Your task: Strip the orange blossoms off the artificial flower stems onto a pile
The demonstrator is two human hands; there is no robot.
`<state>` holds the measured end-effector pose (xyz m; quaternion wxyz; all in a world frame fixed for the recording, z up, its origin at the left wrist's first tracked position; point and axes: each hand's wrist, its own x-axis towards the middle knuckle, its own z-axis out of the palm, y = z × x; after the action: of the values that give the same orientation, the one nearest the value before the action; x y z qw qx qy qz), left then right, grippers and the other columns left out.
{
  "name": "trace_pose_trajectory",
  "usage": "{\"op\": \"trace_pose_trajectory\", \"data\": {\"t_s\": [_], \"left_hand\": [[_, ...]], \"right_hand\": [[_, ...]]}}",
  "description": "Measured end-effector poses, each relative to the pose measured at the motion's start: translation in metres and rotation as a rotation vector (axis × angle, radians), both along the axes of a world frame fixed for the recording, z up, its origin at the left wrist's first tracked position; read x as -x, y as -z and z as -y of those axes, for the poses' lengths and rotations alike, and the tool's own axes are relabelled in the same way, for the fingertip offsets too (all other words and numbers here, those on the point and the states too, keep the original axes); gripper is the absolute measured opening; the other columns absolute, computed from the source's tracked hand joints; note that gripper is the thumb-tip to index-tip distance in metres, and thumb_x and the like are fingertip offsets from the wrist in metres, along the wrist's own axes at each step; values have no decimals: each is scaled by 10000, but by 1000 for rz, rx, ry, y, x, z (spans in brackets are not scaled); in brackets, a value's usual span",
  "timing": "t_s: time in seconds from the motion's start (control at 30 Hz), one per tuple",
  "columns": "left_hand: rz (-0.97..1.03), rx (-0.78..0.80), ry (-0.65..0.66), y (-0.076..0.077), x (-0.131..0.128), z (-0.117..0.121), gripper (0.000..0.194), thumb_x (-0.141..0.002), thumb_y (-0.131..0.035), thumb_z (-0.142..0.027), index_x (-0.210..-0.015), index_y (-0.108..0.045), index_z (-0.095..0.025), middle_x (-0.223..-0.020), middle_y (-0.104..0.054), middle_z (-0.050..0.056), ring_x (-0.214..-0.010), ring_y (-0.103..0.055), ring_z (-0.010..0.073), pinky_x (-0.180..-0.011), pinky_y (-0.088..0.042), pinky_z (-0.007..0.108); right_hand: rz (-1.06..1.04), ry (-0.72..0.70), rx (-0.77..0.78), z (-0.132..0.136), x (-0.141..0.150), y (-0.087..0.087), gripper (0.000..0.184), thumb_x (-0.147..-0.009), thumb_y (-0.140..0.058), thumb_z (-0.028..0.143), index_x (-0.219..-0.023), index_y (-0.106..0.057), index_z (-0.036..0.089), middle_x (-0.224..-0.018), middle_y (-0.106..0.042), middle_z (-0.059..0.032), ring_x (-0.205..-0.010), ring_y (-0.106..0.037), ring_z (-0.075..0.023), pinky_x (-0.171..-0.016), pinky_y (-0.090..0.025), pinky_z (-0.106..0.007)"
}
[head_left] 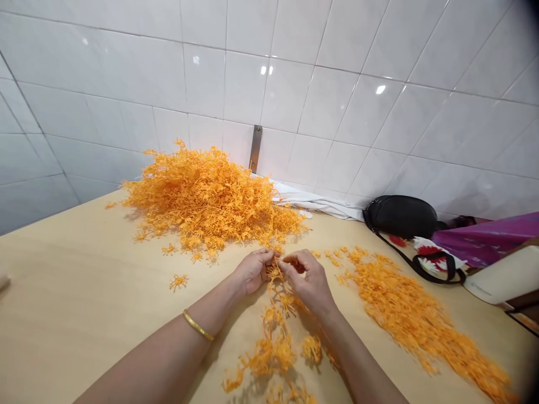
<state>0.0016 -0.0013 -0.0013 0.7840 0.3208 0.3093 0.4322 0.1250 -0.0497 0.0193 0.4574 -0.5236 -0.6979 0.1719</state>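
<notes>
My left hand [255,272] and my right hand [309,283] meet at the middle of the table, fingertips close together. Between them is an orange plastic flower sprig [274,273], spidery and thin-stemmed, pinched by both hands. Fingers partly cover the exact place where it is gripped. From the hands a loose strand of similar orange sprigs [273,353] trails down the table between my forearms. A big heap of orange sprigs [210,196] lies just beyond my hands. One loose orange sprig [178,281] rests left of them.
To the right a long band of small orange pieces [412,314] spreads along the table [84,292]. Behind it are a black bag [400,216] with a strap, red and white flowers [433,258], a purple cloth [492,238] and a cream bottle [505,275]. A tiled wall [337,101] borders the far edge.
</notes>
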Motion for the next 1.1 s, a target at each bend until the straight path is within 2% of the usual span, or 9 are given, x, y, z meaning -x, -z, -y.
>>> {"op": "trace_pose_trajectory", "data": {"t_s": [0.1, 0.2, 0.4, 0.6, 0.67, 0.77, 0.87, 0.97, 1.1], "left_hand": [[35, 6, 71, 0, 1, -1, 118, -771, -441, -224, -789, -514, -133, -625, -591, 49, -549, -567, 140, -484, -424, 238], [104, -1, 118, 0, 1, 0, 150, -762, -467, -260, -846, -510, -144, -640, -594, 46, -585, -574, 148, -515, -431, 248], [127, 7, 104, 2, -1, 4, 325, -592, -525, 9, -875, -466, -138, -809, -610, 62, -636, -585, 124, -615, -443, 250], [68, -21, 91, 1, -3, 7, 400, -554, -502, 73, -905, -440, -111, -736, -606, 66, -628, -591, 129, -639, -456, 265], [43, -28, 73, 1, -4, 7, 430, -548, -502, 79, -925, -423, -113, -737, -609, 70, -622, -597, 138, -614, -458, 264], [-3, -57, 90, 3, -5, 7, 433, -563, -518, 44, -947, -418, -128, -732, -613, 65, -587, -595, 147, -555, -460, 271], [-59, -125, 141, 6, -6, 6, 452, -548, -520, 21, -959, -447, -152, -651, -596, 15, -494, -556, 121, -495, -445, 257], [-121, -221, 176, 8, -7, 7, 435, -533, -498, -1, -939, -495, -157, -549, -555, -18, -432, -510, 99, -440, -397, 212], [-213, -276, 157, 3, -5, 10, 425, -533, -495, -44, -940, -533, -159, -564, -555, -22, -427, -483, 79, -419, -346, 182]], "right_hand": [[236, 21, 11, 2, 3, 6, 74, -706, -526, 245, -754, -558, 199, -765, -471, -8, -663, -476, -126, -615, -376, -246], [322, 49, 50, -1, 0, 12, 61, -694, -511, 205, -749, -539, 200, -785, -450, -5, -647, -462, -122, -596, -366, -241], [207, 78, 34, -5, -5, 14, 80, -721, -471, 180, -651, -508, 190, -708, -445, -6, -633, -460, -129, -589, -371, -247], [168, 136, -10, -9, -9, 16, 186, -779, -405, 199, -620, -501, 187, -658, -449, -11, -639, -468, -142, -595, -361, -262], [147, 134, -11, -8, -11, 16, 156, -776, -401, 189, -670, -515, 186, -691, -460, -13, -637, -472, -138, -594, -367, -260], [153, 136, -78, -7, -11, 13, 178, -766, -411, 175, -898, -530, 183, -869, -469, -45, -734, -483, -146, -661, -382, -271], [331, 140, -150, -5, -9, 9, 305, -760, -430, 177, -1057, -495, 202, -1020, -437, -76, -905, -434, -194, -763, -342, -322], [518, 138, -127, -5, -10, 8, 236, -777, -444, 249, -987, -551, 231, -966, -468, -69, -891, -409, -215, -750, -311, -348], [597, 187, -93, -6, -13, 8, 205, -794, -431, 300, -923, -578, 238, -866, -483, -61, -836, -402, -210, -703, -297, -331]]}}
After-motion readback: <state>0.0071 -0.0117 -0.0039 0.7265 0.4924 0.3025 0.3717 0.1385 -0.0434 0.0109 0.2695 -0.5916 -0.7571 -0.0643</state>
